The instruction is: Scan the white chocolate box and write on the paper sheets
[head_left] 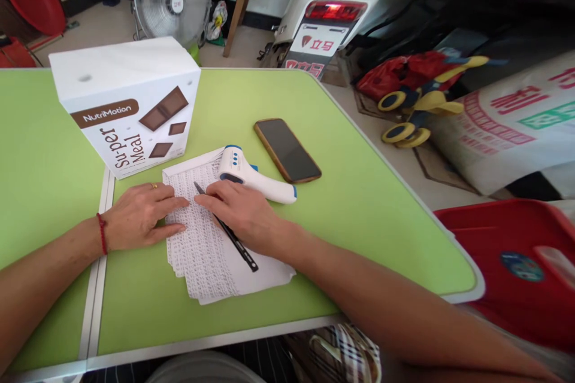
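Observation:
My left hand (142,215) rests with its fingers stretched out over the left edge of a stack of paper sheets (265,270) covered in rows of handwriting. A black pen (238,245) is gripped in my right hand (247,215). Its grey tip points up and left above the writing, while its back end slants down toward me. A white and blue infrared thermometer (265,184) lies across the top of the sheets, just beyond my right knuckles. To the right of it lies a dark phone (288,151) in a brown case, screen up.
A white NutriMotion box (130,102) stands at the back left of the green table (359,215). Past the table are a fan (173,3), a white scooter (332,6), a yellow and blue toy trike (422,108) and a large white sack (516,119). A red plastic stool (503,233) is at right.

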`<state>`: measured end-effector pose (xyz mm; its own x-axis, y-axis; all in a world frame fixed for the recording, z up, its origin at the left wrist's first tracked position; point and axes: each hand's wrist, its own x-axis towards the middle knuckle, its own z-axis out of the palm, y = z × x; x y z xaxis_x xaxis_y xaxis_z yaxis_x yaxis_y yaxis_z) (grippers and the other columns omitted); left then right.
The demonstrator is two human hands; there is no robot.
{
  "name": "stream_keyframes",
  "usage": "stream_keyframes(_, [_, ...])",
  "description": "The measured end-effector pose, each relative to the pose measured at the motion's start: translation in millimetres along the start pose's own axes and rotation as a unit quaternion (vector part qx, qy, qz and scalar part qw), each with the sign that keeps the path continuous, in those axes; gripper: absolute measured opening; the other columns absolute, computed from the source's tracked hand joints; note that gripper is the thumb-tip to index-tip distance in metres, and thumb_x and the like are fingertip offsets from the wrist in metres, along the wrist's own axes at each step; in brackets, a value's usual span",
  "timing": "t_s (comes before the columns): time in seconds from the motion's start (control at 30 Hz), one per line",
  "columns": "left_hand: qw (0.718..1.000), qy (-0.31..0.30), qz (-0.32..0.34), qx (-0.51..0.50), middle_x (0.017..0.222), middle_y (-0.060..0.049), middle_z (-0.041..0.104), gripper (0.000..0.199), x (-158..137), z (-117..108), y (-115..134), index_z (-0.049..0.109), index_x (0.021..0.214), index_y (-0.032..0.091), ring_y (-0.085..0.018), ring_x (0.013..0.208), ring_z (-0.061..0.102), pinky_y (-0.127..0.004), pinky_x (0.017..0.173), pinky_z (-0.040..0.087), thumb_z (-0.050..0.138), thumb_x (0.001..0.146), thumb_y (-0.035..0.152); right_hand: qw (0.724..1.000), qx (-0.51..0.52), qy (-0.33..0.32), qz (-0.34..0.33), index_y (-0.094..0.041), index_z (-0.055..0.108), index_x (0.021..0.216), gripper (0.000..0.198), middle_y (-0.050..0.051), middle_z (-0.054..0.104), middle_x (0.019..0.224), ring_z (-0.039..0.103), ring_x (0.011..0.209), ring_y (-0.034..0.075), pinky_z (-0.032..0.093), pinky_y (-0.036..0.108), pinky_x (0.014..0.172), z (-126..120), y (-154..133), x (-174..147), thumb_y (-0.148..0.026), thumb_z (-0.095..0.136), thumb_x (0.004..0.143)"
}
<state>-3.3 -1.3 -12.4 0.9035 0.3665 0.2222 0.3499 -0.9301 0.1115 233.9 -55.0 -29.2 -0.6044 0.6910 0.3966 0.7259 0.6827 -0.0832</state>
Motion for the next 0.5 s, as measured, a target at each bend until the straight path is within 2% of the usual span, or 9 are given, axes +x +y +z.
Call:
stream_keyframes(0.17, [1.0, 0.01, 0.018, -0.007, 0.088, -0.006, 0.064, 0.035, 1, 0, 1, 0.06, 0.111, 0.015, -0.018, 0.074, 0.061, -0.031, 0.067, 0.05, 0.044, 0.098, 0.043, 0.995, -0.075, -0.057, -0.025, -0.015, 0.061, 0.109, 0.03, 0.012, 0.063, 0.095, 0.055, 0.083, 0.022, 0.045, 0.035, 0.069, -4, -3, 1, -0.009, 0.036, 0.094])
stream_keyframes(0.23, [0.998, 0.061, 0.033, 0.004, 0.087, -0.005, 0.063, 0.024, 2, -3, 3, 0.057, 0.107, 0.018, -0.017, 0.076, 0.06, -0.031, 0.068, 0.05, 0.047, 0.097, 0.036, 0.995, -0.085, -0.047, -0.034, -0.015, 0.06, 0.111, 0.031, 0.011, 0.063, 0.095, 0.055, 0.082, 0.022, 0.045, 0.035, 0.067, -5, -5, 2, -0.008, 0.035, 0.094])
stream_keyframes(0.27, [0.993, 0.113, 0.026, 0.017, 0.088, -0.004, 0.061, 0.017, 2, -6, 4, 0.054, 0.104, 0.019, -0.017, 0.078, 0.06, -0.032, 0.069, 0.051, 0.049, 0.096, 0.033, 0.995, -0.086, -0.035, -0.032, -0.015, 0.06, 0.113, 0.033, 0.011, 0.064, 0.094, 0.055, 0.081, 0.022, 0.046, 0.034, 0.068, -6, -5, 3, -0.008, 0.034, 0.094])
stream_keyframes(0.33, [0.964, 0.257, -0.03, 0.061, 0.094, -0.004, 0.054, 0.014, 0, -13, 4, 0.047, 0.098, 0.023, -0.019, 0.087, 0.057, -0.037, 0.074, 0.051, 0.056, 0.091, 0.029, 0.996, -0.088, 0.0, -0.012, -0.018, 0.058, 0.115, 0.034, 0.01, 0.064, 0.096, 0.056, 0.083, 0.021, 0.047, 0.034, 0.07, -10, -3, 4, -0.007, 0.035, 0.093])
stream_keyframes(0.4, [0.91, 0.382, -0.115, 0.115, 0.106, -0.007, 0.047, 0.028, -3, -21, -1, 0.041, 0.096, 0.024, -0.024, 0.1, 0.053, -0.045, 0.08, 0.051, 0.064, 0.084, 0.035, 0.993, -0.101, 0.037, 0.037, -0.018, 0.058, 0.115, 0.029, 0.012, 0.064, 0.101, 0.057, 0.089, 0.023, 0.047, 0.036, 0.073, -15, 1, 4, -0.013, 0.042, 0.091])
stream_keyframes(0.43, [0.894, 0.402, -0.147, 0.133, 0.113, -0.008, 0.044, 0.033, -5, -25, -6, 0.04, 0.098, 0.024, -0.027, 0.108, 0.049, -0.049, 0.084, 0.049, 0.065, 0.083, 0.039, 0.99, -0.112, 0.049, 0.068, -0.016, 0.057, 0.115, 0.028, 0.014, 0.063, 0.104, 0.056, 0.092, 0.025, 0.048, 0.038, 0.074, -18, 5, 4, -0.017, 0.047, 0.089])
stream_keyframes(0.47, [0.891, 0.398, -0.168, 0.136, 0.117, -0.009, 0.043, 0.037, -6, -28, -11, 0.04, 0.101, 0.024, -0.03, 0.114, 0.046, -0.052, 0.086, 0.048, 0.064, 0.082, 0.044, 0.986, -0.122, 0.053, 0.101, -0.014, 0.056, 0.116, 0.032, 0.016, 0.062, 0.107, 0.056, 0.094, 0.028, 0.048, 0.04, 0.074, -19, 8, 3, -0.022, 0.052, 0.085])
stream_keyframes(0.5, [0.913, 0.349, -0.181, 0.113, 0.118, -0.008, 0.045, 0.037, -7, -30, -17, 0.041, 0.105, 0.025, -0.031, 0.117, 0.045, -0.052, 0.084, 0.048, 0.061, 0.085, 0.048, 0.981, -0.131, 0.047, 0.133, -0.012, 0.054, 0.118, 0.039, 0.019, 0.061, 0.11, 0.055, 0.096, 0.03, 0.048, 0.042, 0.074, -21, 12, 2, -0.026, 0.056, 0.081])
